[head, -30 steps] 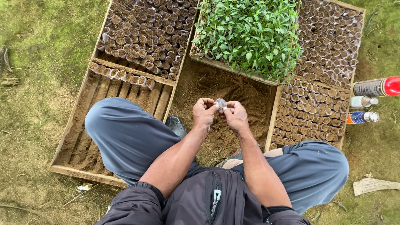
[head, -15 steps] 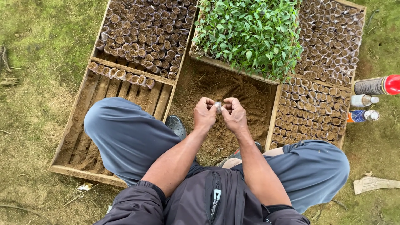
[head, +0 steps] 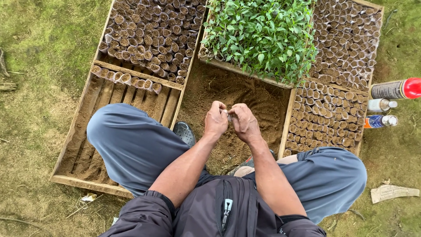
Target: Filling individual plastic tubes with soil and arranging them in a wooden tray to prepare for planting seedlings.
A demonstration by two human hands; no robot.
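My left hand (head: pixel 216 121) and my right hand (head: pixel 244 124) meet over a patch of loose brown soil (head: pixel 228 92), fingertips pinched together on a small clear plastic seedling bag (head: pixel 226 113), mostly hidden by the fingers. I squat with grey-trousered knees spread on both sides. A wooden tray of green seedlings (head: pixel 262 35) stands just beyond the soil.
A wooden crate (head: pixel 109 109) on the left holds several soil-filled small bags at its far end. More filled bags (head: pixel 333 109) pack the crate on the right. A can with a red cap (head: pixel 397 88) and two small bottles (head: pixel 380 113) lie on the grass at right.
Both hands have stayed together over the soil. The fingers have closed in tighter on the small bag, which shows less than before.
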